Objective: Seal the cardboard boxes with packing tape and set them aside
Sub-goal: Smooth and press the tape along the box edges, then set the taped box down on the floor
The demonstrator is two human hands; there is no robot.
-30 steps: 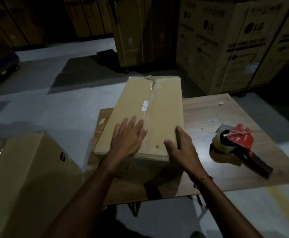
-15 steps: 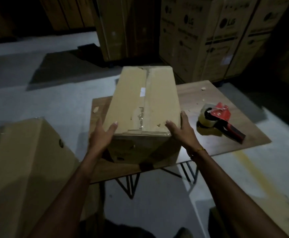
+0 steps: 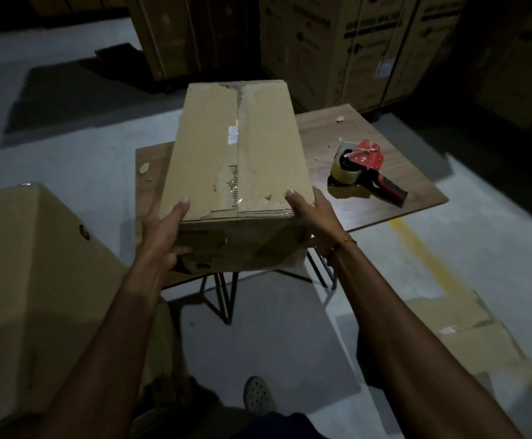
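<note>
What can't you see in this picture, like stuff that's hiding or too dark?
Head view only:
- Inside of the cardboard box: its flaps are closed and taped.
- Right hand fingers: hidden behind the box's side; only the thumb shows.
- Print on the big cartons: too dark and cut off by the top edge.
- Table under the box: covered by it.
- Tape left in the tape dispenser: too small to judge.

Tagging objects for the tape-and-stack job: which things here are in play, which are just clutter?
In play:
- cardboard box, taped along its seam, gripped by left hand and right hand
- tape dispenser, lying on the table

Just lying about:
- large box at left
- stacked printed cartons behind
- cardboard scraps on the table
- flattened cardboard on the floor
</note>
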